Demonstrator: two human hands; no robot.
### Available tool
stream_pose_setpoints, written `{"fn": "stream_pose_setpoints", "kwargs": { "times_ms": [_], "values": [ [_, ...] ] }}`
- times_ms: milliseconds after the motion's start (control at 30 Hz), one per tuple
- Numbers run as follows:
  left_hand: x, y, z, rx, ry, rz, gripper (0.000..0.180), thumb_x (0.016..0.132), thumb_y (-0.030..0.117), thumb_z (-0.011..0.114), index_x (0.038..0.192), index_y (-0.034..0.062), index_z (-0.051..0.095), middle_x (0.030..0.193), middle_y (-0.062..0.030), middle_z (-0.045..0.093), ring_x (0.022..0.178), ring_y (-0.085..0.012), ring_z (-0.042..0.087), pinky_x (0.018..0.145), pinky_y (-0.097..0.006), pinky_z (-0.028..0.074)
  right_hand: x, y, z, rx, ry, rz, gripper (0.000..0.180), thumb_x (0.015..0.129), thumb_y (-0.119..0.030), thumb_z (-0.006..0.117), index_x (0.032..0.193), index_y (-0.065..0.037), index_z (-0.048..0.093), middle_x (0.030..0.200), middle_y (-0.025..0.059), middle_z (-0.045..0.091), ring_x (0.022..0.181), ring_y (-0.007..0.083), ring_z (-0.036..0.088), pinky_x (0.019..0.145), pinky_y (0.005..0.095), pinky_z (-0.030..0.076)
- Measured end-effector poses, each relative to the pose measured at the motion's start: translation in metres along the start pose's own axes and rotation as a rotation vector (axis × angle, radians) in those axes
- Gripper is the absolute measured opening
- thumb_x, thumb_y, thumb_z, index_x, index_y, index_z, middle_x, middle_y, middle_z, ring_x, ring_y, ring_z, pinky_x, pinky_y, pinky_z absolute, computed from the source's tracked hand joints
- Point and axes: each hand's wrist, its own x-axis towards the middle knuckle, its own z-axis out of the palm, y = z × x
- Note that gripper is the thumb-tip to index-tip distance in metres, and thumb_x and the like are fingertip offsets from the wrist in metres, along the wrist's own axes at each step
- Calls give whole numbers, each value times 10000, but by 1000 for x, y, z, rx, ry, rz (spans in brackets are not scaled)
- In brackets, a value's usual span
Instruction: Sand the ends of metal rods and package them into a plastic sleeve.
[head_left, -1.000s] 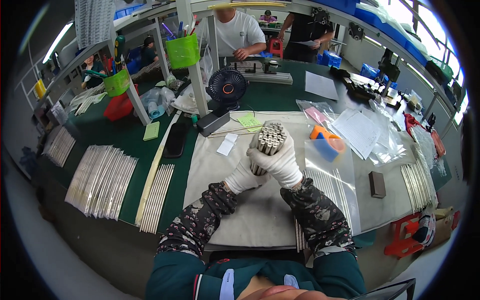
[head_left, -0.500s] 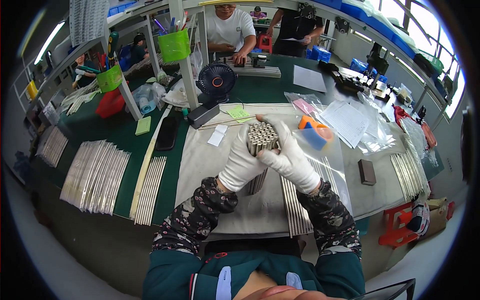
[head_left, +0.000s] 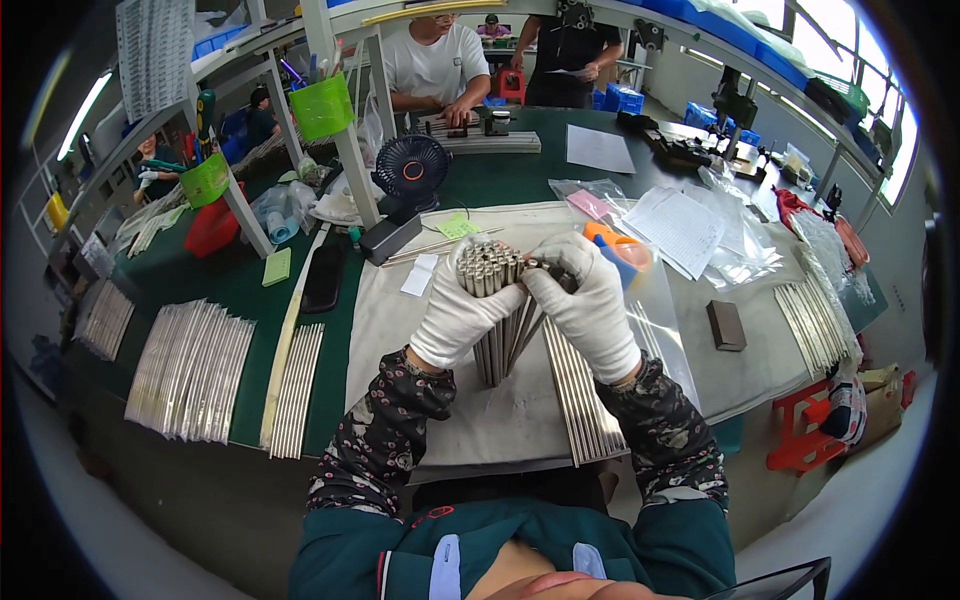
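Note:
A thick bundle of thin metal rods (head_left: 487,272) stands nearly upright on the grey cloth (head_left: 470,420) in front of me. My left hand (head_left: 452,318), in a white glove, is wrapped round its upper part. Beside it my right hand (head_left: 588,308), also gloved, is closed on a few rods at the bundle's right side. Their tops lean away from the others, and the lower ends slant back toward the bundle. Right of the bundle, a row of loose metal rods (head_left: 583,405) lies on the cloth, partly under my right hand and sleeve.
Wrapped rods (head_left: 190,372) and a bare row (head_left: 297,390) lie at left beside a black phone (head_left: 322,278). A fan (head_left: 412,170) stands behind. At right are a brown block (head_left: 726,325), papers (head_left: 680,235) and an orange-blue tape dispenser (head_left: 618,250). Across the table, a person (head_left: 435,70) works.
My hands have moved apart. The right one has shifted from clasping the bundle to holding a few rods tilted off its right side; the left still grips the bundle. The view has shifted slightly.

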Motion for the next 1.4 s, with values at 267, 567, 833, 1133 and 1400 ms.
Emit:
{"fn": "stream_pose_setpoints", "kwargs": {
  "times_ms": [267, 567, 833, 1133, 1400],
  "values": [
    [3, -4, -1, 59, -47, 66, 398, 669, 47, 703, 999, 27, 480, 888, -10, 573, 825, -74, 544, 731, -224, 461, -5, 0, 14, 84, 71, 188, 232, 693, -57, 684, 860, 0, 533, 759, 100, 561, 686, 196, 549, 630, 281, 451],
    [-1, -6, -6, 106, 61, -36, 354, 661, 22, 689, 912, 53, 441, 798, 14, 533, 739, -62, 534, 664, -210, 451, -16, -1, -14, 46, -256, 95, 147, 746, -89, 639, 783, -20, 514, 707, 97, 520, 627, 206, 515, 554, 294, 420],
    [4, 4, -14, 117, 69, -49, 384, 697, -32, 609, 1040, 36, 450, 786, -60, 564, 705, -157, 583, 660, -295, 494, -93, 1, -19, -503, -828, -542, 179, 716, -175, 598, 803, -52, 500, 782, 72, 466, 629, 207, 511, 513, 297, 440],
    [7, -2, -3, 229, 22, -17, 412, 693, -19, 631, 1066, 26, 460, 787, -41, 575, 709, -124, 573, 665, -258, 474, -131, 16, -19, -512, -886, -293, 136, 646, -116, 550, 724, -30, 480, 778, 93, 454, 687, 233, 506, 605, 315, 450],
    [4, 4, -2, 146, 55, -70, 346, 664, 21, 650, 981, 21, 511, 778, -38, 598, 700, -105, 593, 644, -245, 502, -105, 16, -68, -524, -790, -198, 188, 610, -95, 554, 784, -32, 519, 814, 113, 488, 792, 248, 519, 674, 342, 448]
  ]
}}
